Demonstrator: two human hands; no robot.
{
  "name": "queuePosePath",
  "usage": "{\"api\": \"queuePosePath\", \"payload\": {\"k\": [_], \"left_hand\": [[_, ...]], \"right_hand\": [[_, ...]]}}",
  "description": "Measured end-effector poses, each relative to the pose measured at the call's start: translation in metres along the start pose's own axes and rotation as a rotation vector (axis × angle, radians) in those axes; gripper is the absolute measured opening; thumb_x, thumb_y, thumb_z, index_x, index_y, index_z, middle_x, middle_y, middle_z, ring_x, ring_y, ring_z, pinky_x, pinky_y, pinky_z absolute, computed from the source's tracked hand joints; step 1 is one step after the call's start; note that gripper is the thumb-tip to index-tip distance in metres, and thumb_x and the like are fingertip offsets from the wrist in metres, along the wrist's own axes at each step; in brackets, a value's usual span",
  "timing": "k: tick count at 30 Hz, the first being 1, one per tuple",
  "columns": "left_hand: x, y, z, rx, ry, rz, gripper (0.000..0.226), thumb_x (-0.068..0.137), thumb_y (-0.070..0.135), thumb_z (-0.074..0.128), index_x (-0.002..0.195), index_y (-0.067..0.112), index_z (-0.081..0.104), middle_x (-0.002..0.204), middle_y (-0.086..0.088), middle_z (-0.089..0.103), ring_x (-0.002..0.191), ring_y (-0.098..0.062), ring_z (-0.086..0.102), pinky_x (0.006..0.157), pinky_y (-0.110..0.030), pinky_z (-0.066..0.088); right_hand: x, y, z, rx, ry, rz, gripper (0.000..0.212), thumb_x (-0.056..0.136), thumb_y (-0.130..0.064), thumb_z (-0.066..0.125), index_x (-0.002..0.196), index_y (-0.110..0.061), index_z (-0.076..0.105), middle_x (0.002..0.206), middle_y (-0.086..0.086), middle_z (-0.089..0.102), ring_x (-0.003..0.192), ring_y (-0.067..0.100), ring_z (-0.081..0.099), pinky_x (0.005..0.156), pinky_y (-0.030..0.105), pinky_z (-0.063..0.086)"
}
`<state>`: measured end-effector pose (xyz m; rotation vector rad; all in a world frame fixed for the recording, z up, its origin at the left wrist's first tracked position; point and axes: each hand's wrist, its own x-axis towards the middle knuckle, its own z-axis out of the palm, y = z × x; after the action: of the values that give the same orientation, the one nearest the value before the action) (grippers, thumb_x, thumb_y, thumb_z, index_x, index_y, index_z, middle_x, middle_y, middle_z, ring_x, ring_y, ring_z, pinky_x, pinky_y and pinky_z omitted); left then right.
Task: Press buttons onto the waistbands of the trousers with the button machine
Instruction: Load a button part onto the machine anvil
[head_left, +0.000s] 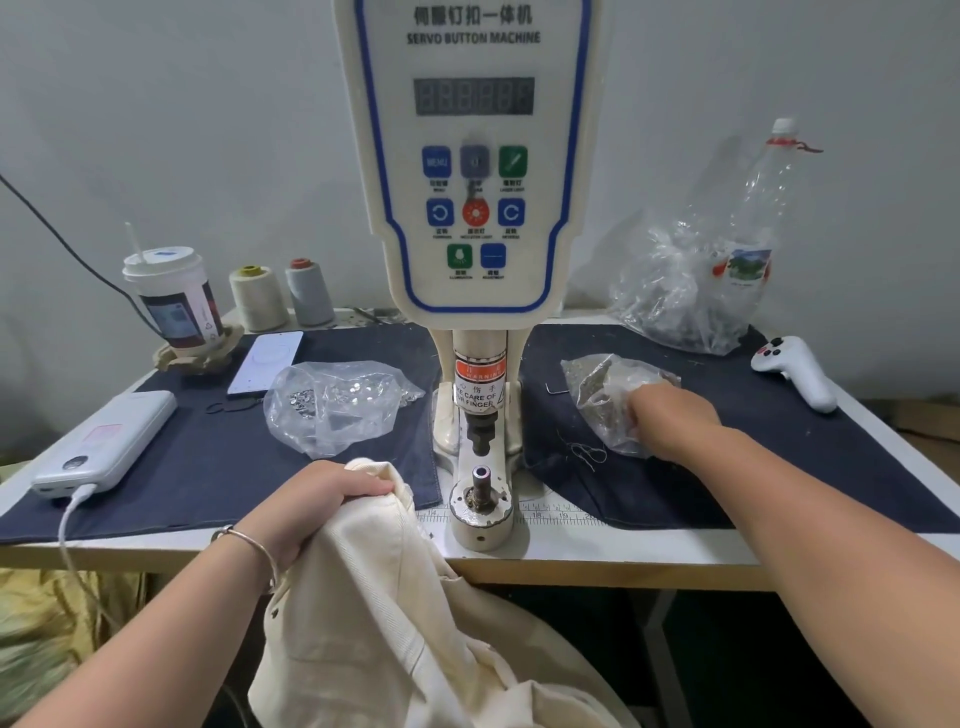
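Button machine (475, 171): a cream-white body with a blue outline fills the upper centre of the frame; it carries a dark, unlit number display and rows of blue, green and red keys. Its press head with a red warning label hangs above the lower die post (481, 480), centre of the frame, at the front edge of the table (597, 551).
Trousers (395, 597): cream fabric, bunched, in the lower centre; the top fold reaches up onto the table edge just left of the die post, and the rest hangs below the table.
Left hand (322, 499): lower left of centre, fingers curled round the top fold of the trousers, gripping it; a thin bangle sits on the wrist.
Right hand (670, 415): right of centre, reaching into the mouth of a small clear bag (597, 389) of dark small parts; the fingertips are hidden in the plastic, so whether they pinch anything cannot be told.
Left bag (337, 400): clear plastic, holding shiny metal buttons, lying on the dark cloth mat (208, 467) left of the machine.
Upper left of the frame: a lidded paper cup (174, 296) with a straw, two thread cones (283, 296), a phone (266, 362), and a white power bank (104, 447) with a cable plugged in.
Upper right of the frame: a crumpled plastic bottle (753, 228) standing behind a larger clear bag, and a white handheld controller (797, 371) lying on the mat.
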<state>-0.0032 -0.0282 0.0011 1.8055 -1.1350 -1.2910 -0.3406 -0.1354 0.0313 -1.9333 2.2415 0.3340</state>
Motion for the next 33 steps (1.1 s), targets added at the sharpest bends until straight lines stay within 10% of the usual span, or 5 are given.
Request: {"api": "queuePosePath", "payload": {"k": [7, 12, 16, 21, 33], "left_hand": [[-0.001, -0.001, 0.001, -0.017, -0.035, 0.028, 0.016, 0.082, 0.018, 0.072, 0.070, 0.008, 0.078, 0.075, -0.013, 0.073, 0.064, -0.019, 0.068, 0.068, -0.031, 0.047], [0.001, -0.001, 0.001, -0.007, -0.008, 0.030, 0.019, 0.081, 0.020, 0.074, 0.077, 0.001, 0.075, 0.073, -0.013, 0.070, 0.064, -0.020, 0.065, 0.070, -0.031, 0.046], [0.003, -0.001, 0.002, -0.019, 0.006, 0.030, 0.022, 0.080, 0.020, 0.074, 0.083, -0.002, 0.073, 0.073, -0.014, 0.067, 0.065, -0.021, 0.062, 0.069, -0.031, 0.044], [0.002, -0.003, 0.002, -0.019, 0.014, 0.047, 0.015, 0.079, 0.020, 0.075, 0.075, 0.005, 0.074, 0.072, -0.013, 0.068, 0.066, -0.022, 0.062, 0.071, -0.032, 0.044], [0.005, -0.006, 0.002, -0.009, 0.036, 0.060, 0.033, 0.079, 0.023, 0.075, 0.092, -0.007, 0.069, 0.077, -0.012, 0.066, 0.072, -0.022, 0.061, 0.074, -0.034, 0.042]], "right_hand": [[-0.006, 0.018, 0.013, 0.300, 0.302, -0.127, 0.007, 0.091, -0.018, 0.058, 0.092, -0.019, 0.064, 0.101, 0.006, 0.066, 0.090, 0.026, 0.059, 0.070, 0.030, 0.044], [-0.063, 0.010, 0.028, 0.744, 0.818, -0.127, 0.009, 0.088, -0.018, 0.066, 0.079, -0.016, 0.067, 0.080, 0.001, 0.066, 0.075, 0.022, 0.060, 0.063, 0.029, 0.042], [-0.113, -0.043, 0.041, 1.545, 0.254, -0.152, 0.016, 0.084, -0.012, 0.070, 0.070, -0.018, 0.069, 0.061, -0.002, 0.069, 0.050, 0.006, 0.060, 0.047, 0.018, 0.044], [-0.125, -0.081, 0.047, 1.876, -0.347, 0.009, 0.005, 0.083, -0.007, 0.071, 0.079, -0.004, 0.068, 0.055, 0.004, 0.063, 0.039, 0.008, 0.050, 0.033, 0.016, 0.032], [-0.128, -0.099, 0.031, 2.164, -0.675, 0.122, 0.012, 0.091, -0.005, 0.057, 0.079, -0.004, 0.059, 0.044, -0.001, 0.051, 0.030, 0.003, 0.041, 0.029, 0.011, 0.023]]}}
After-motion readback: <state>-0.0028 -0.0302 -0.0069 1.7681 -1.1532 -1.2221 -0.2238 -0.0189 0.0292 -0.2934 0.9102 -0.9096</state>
